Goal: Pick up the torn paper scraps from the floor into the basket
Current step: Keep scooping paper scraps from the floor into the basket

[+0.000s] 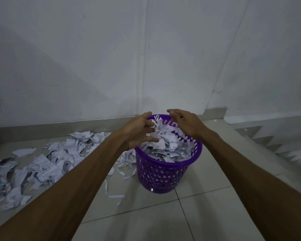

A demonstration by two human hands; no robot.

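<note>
A purple perforated basket [163,173] stands upright on the tiled floor [207,214] near the wall [94,58], mouth upward, filled nearly to the rim with paper scraps [172,150]. Both hands are above its mouth: the left hand [139,131], over the near-left rim, has curled fingers touching scraps, though an actual grip cannot be confirmed; the right hand [186,124], over the far-right rim, is released, fingers extended. A loose pile of scraps [42,164] lies on the floor to the left. Printing on the scraps is illegible.
</note>
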